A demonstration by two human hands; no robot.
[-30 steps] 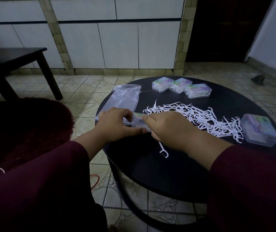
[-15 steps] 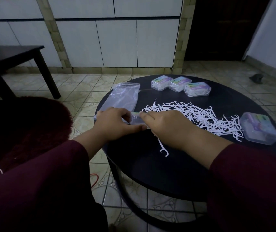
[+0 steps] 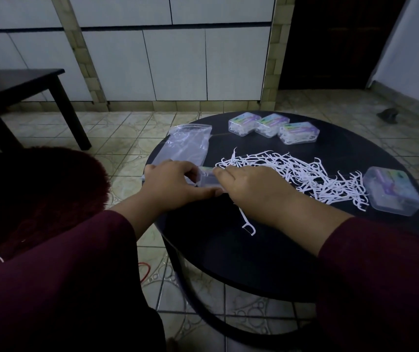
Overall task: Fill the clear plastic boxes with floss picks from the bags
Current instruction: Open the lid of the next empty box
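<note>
**Ana:** Head view first: where is the clear box [image 3: 209,177] being filled?

**Ben:** At the left edge of the round black tabletop [image 3: 241,260], held between both hands. The left hand [image 3: 175,185] grips its left end, thumb along the near side and fingers curled over the far side. The right hand [image 3: 251,188] curls over its right end, pinching it.

**Ana:** And the loose floss picks [image 3: 305,174]?

**Ben:** A white heap spreads rightward from that box, touching the right hand. One single pick [image 3: 247,226] lies just nearer than the hand.

**Ana:** Beyond the box?

**Ben:** A clear bag [image 3: 185,146] lies just behind the left hand. Three filled boxes [image 3: 273,127] stand in a row at the tabletop's far edge, well apart from the held box. Another closed box [image 3: 392,190] sits at the heap's right end.

**Ana:** Off the tabletop?

**Ben:** Tiled floor [image 3: 127,133] and a dark side table [image 3: 20,80], far left.
</note>
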